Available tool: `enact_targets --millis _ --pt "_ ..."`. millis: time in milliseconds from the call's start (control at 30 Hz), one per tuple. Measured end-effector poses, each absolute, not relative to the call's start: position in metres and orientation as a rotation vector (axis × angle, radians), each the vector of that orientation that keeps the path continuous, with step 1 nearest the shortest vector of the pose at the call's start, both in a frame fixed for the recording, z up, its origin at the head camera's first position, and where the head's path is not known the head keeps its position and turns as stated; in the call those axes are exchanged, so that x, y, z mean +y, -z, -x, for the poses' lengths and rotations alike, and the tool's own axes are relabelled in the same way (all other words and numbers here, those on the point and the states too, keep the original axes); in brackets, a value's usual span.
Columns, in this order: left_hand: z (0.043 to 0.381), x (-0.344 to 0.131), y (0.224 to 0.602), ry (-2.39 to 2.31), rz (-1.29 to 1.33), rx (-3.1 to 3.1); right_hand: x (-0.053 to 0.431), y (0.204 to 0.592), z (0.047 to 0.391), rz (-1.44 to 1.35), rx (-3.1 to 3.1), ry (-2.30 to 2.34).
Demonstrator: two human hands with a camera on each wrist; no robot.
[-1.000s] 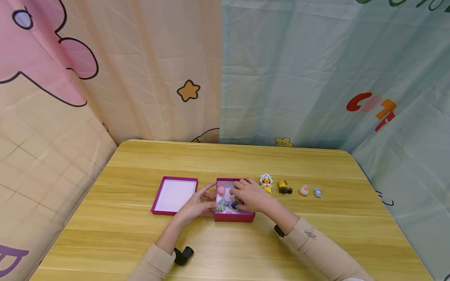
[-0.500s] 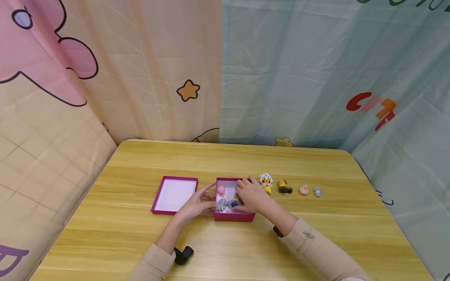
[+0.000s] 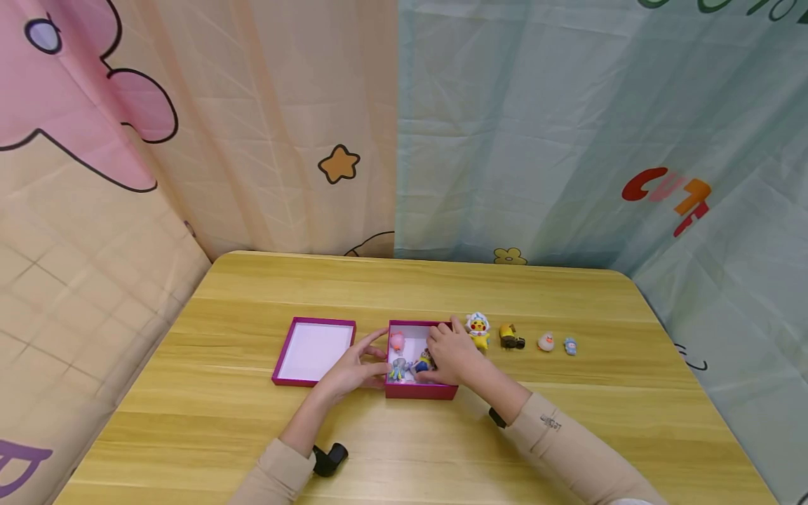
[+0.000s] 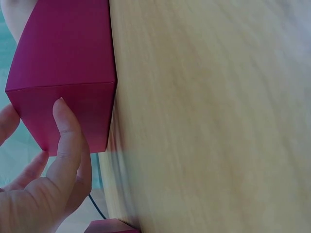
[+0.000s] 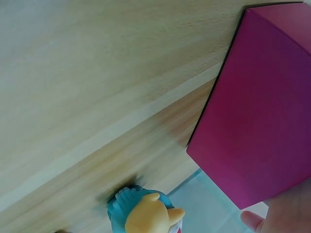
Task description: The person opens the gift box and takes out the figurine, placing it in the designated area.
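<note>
In the head view a magenta box (image 3: 421,393) stands uncovered on the table, with a pink figurine (image 3: 397,341), a grey-blue figurine (image 3: 399,369) and a blue-and-yellow figurine (image 3: 421,362) inside. My left hand (image 3: 355,365) rests against the box's left wall; in the left wrist view its extended fingers (image 4: 68,131) touch that side. My right hand (image 3: 452,355) reaches over the right wall into the box, its thumb close to the blue-and-yellow figurine. The back of the hand hides its inner side, so whether it holds anything there is unclear.
The magenta-edged lid (image 3: 315,351) lies inside-up to the left. Right of the box stand a yellow figurine in a white hood (image 3: 478,331), a yellow-and-dark figurine lying down (image 3: 511,337), a white duck-like figurine (image 3: 546,342) and a small blue figurine (image 3: 571,346). Curtains border the table.
My right hand has shifted slightly right inside the box, uncovering more of the blue-and-yellow figurine and the white floor. My left hand has kept its place at the left wall.
</note>
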State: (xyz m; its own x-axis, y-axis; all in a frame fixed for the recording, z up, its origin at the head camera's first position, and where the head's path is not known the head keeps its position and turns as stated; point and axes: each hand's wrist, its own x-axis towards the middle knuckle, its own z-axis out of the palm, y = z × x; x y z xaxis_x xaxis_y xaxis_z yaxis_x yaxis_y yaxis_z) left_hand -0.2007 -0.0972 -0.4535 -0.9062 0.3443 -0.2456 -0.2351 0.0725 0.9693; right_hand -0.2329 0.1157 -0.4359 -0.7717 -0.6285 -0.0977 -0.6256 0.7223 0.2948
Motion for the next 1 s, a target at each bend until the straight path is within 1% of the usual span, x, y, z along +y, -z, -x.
enact_targets --millis 467,800,1000 --pt "0.2 -0.098 0.454 -1.888 -0.104 1.939 0.117 0.437 0.234 -1.09 -2.857 0.321" --pt "0.201 -0.097 0.454 -1.889 -0.098 1.942 0.126 0.426 0.235 -1.1 -2.779 0.122" --pt "0.201 -0.097 0.454 -1.884 -0.096 1.957 0.138 0.417 0.233 -1.056 -2.748 0.022"
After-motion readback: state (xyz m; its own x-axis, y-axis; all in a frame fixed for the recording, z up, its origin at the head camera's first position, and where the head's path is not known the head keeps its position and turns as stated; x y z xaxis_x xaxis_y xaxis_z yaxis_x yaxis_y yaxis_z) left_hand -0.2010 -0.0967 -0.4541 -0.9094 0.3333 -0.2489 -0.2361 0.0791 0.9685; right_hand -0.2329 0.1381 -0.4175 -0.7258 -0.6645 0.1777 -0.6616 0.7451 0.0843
